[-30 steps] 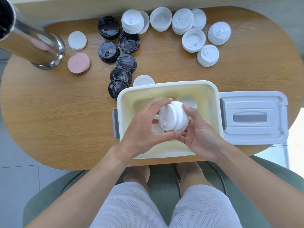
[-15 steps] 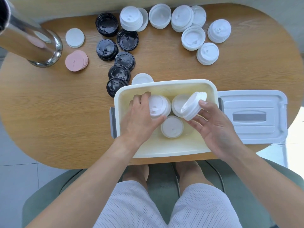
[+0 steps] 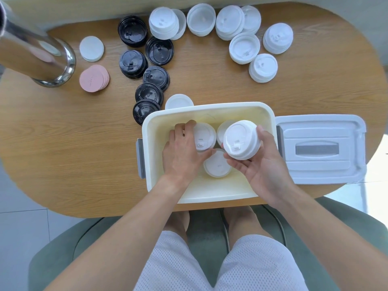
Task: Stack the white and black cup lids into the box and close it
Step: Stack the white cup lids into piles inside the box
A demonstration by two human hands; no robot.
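From my seat I have both hands inside the box [image 3: 210,109]. My left hand [image 3: 182,151] rests curled over a white stack [image 3: 204,137] at the back left of the box, its grip wrapped round the side of it. My right hand [image 3: 259,164] carries a second stack of white lids [image 3: 241,139] above the box, fingers beneath and thumb on the far rim; that grip is loose. Two more white lids [image 3: 217,165] lie on the box floor. The risk I see is the carried stack tilting and fanning apart as I lower it. The black lids [image 3: 150,95] and the remaining white lids [image 3: 244,48] wait on the desk [image 3: 63,148], and the box lid [image 3: 321,149] lies just beside the box on the right.
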